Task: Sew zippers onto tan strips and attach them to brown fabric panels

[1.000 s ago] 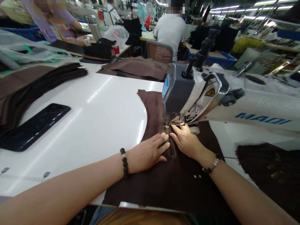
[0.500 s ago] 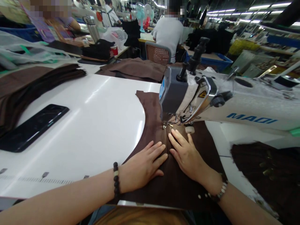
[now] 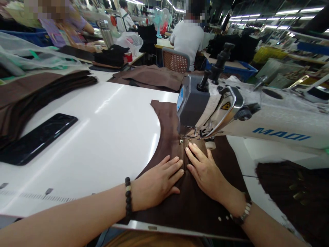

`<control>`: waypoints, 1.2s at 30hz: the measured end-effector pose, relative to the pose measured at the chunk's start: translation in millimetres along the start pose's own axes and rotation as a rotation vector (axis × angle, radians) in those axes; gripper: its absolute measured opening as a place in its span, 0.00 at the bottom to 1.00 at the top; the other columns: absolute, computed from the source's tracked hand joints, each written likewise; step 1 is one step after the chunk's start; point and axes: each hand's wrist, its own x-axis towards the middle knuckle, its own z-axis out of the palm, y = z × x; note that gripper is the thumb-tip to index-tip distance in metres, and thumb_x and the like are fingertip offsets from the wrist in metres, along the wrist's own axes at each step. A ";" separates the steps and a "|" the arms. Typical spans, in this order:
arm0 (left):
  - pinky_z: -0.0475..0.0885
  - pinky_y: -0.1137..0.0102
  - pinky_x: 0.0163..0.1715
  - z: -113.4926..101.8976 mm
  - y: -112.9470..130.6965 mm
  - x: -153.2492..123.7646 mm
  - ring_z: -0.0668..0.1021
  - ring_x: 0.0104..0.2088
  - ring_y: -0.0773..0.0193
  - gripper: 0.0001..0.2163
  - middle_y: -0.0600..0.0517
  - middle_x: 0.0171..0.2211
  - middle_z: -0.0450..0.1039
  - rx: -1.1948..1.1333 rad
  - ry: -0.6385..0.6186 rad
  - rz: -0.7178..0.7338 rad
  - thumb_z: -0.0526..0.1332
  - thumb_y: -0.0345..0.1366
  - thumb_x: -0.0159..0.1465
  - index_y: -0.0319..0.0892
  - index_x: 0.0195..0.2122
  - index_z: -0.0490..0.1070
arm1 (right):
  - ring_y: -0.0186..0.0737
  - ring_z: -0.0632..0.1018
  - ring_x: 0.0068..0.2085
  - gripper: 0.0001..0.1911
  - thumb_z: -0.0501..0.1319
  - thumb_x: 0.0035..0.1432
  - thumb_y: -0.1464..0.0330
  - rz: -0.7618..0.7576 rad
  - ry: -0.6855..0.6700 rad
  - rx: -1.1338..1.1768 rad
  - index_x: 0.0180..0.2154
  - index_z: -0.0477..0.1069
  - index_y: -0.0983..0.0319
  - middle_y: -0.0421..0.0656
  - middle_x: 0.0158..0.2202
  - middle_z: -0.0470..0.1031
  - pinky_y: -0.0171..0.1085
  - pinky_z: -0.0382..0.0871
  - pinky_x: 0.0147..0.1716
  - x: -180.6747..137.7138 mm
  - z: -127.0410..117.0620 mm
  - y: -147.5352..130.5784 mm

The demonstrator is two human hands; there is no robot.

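Observation:
A dark brown fabric piece lies flat on the white table and runs under the head of a sewing machine. A zipper or seam line runs down the fabric from the presser foot. My left hand rests flat on the fabric left of that line, fingers stretched out. My right hand lies flat just right of the line, its fingertips close below the presser foot. Both hands press on the cloth without gripping it. The needle tip is too small to make out.
A black phone lies on the white table at left, beside a stack of brown fabric pieces. More brown fabric lies behind the machine. A dark gathered piece is at right. Co-workers sit further back.
The view has shifted slightly, so the machine and background sit a little further right. Both hands keep nearly the same place on the fabric.

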 end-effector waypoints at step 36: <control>0.57 0.54 0.55 -1.5 -25.5 27.4 0.65 0.53 0.54 0.21 0.43 0.50 0.63 0.003 0.018 -0.075 0.59 0.43 0.60 0.36 0.50 0.61 | 0.43 0.70 0.46 0.18 0.44 0.63 0.66 -0.087 0.041 0.021 0.50 0.64 0.62 0.48 0.44 0.71 0.48 0.57 0.50 40.5 5.6 31.7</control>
